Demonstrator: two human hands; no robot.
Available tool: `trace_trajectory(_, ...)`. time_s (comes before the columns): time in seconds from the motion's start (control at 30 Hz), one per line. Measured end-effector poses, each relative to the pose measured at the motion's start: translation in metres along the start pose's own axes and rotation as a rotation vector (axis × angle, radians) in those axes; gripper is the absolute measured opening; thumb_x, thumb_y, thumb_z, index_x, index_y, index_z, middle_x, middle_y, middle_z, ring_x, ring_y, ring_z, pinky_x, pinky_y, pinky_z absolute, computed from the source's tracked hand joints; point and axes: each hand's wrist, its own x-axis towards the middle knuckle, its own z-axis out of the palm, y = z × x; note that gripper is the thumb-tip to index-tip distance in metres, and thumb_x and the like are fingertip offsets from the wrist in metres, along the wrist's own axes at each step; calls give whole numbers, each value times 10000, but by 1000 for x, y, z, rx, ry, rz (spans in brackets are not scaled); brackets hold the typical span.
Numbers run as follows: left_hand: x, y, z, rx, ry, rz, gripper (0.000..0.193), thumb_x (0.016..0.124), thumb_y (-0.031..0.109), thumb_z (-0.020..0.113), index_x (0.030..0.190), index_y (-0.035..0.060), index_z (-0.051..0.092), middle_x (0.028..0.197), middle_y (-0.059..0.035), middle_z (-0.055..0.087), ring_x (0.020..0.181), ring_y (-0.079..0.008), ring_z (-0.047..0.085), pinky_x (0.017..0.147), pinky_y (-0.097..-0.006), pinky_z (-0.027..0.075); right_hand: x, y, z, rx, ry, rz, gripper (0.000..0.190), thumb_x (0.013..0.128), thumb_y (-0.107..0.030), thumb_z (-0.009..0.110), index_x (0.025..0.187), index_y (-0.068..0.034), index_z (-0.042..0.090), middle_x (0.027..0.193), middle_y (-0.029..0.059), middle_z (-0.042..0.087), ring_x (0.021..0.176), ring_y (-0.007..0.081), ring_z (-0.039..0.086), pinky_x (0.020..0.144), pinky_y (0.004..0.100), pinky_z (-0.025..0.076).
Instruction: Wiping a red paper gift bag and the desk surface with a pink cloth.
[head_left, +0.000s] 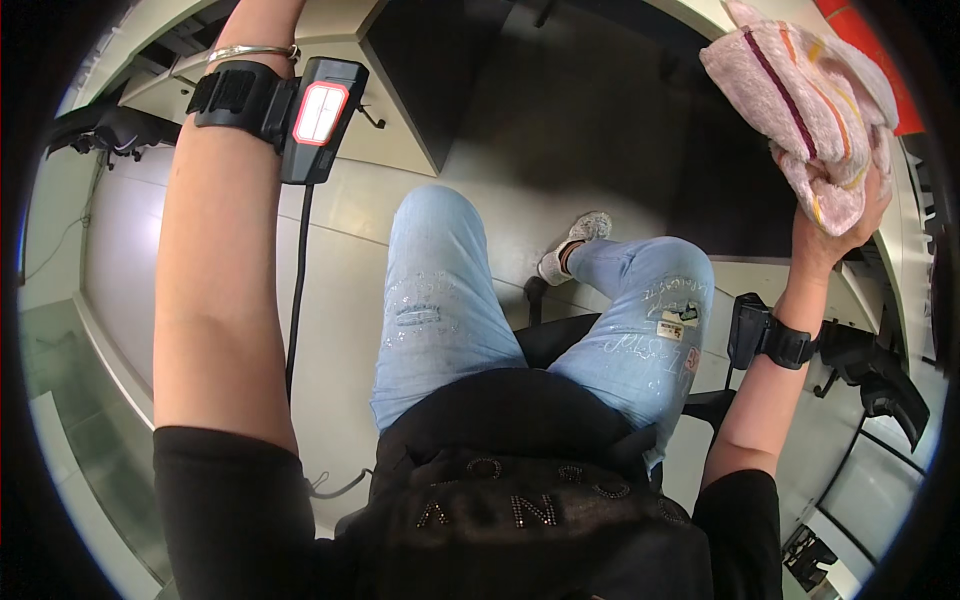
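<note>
My right hand (866, 217) grips a bunched pink terry towel (844, 105) with maroon, orange and yellow stripes. The towel hangs in loose folds over the hand and hides most of its fingers. Both are raised at the upper right, close to the edge of a pale desk (896, 255). My left arm reaches up past the top edge of the picture, so the left hand is out of view. A silver bangle (251, 52) and a strapped black device (324, 120) sit near that wrist. Another black device (750, 334) is strapped to my right forearm.
A pale cabinet (390, 120) with a black hook stands under the desk at upper left. A red surface (870, 56) shows behind the towel. Black chairs flank me at left (112, 127) and right (874, 367). A cable (300, 285) hangs beside my left arm.
</note>
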Motion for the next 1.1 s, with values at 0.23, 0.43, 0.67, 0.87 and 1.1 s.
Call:
trace_trajectory(0.23,0,0,-3,12,-12,17,235,812,186,558,784,-16,675,600,-71,620,544,-146,588,543,-300,464,3,-9,0,19,20,7,524,639,-120,867,1103,-15,649,1202,161,599,1145,316,568,975,413,445)
trace_trajectory(0.43,-2,3,-2,-80,29,-27,236,797,192,559,766,-11,676,584,-69,617,542,-151,594,546,-301,470,5,-11,1,6,47,-7,476,687,-127,828,1108,-4,643,1210,179,597,1131,326,576,965,415,444)
trace_trajectory(0.67,3,-9,0,0,56,98,248,785,224,563,764,8,682,596,-93,641,566,-185,637,573,-315,491,1,6,5,-19,93,-75,593,613,-340,888,1106,-111,651,1075,99,653,1061,302,594,920,441,469)
trace_trajectory(0.87,4,-5,0,-25,28,66,263,783,242,566,769,9,687,609,-110,652,588,-210,655,610,-341,507,1,2,4,-32,95,-59,591,625,-348,882,1114,-114,647,1105,109,629,1076,310,588,930,443,460)
trace_trajectory(1.1,10,-11,2,43,23,66,249,781,231,561,743,13,675,604,-127,647,601,-240,660,630,-359,510,1,-14,1,-44,65,7,487,720,-135,817,1154,-28,624,1217,147,595,1138,301,556,972,405,434)
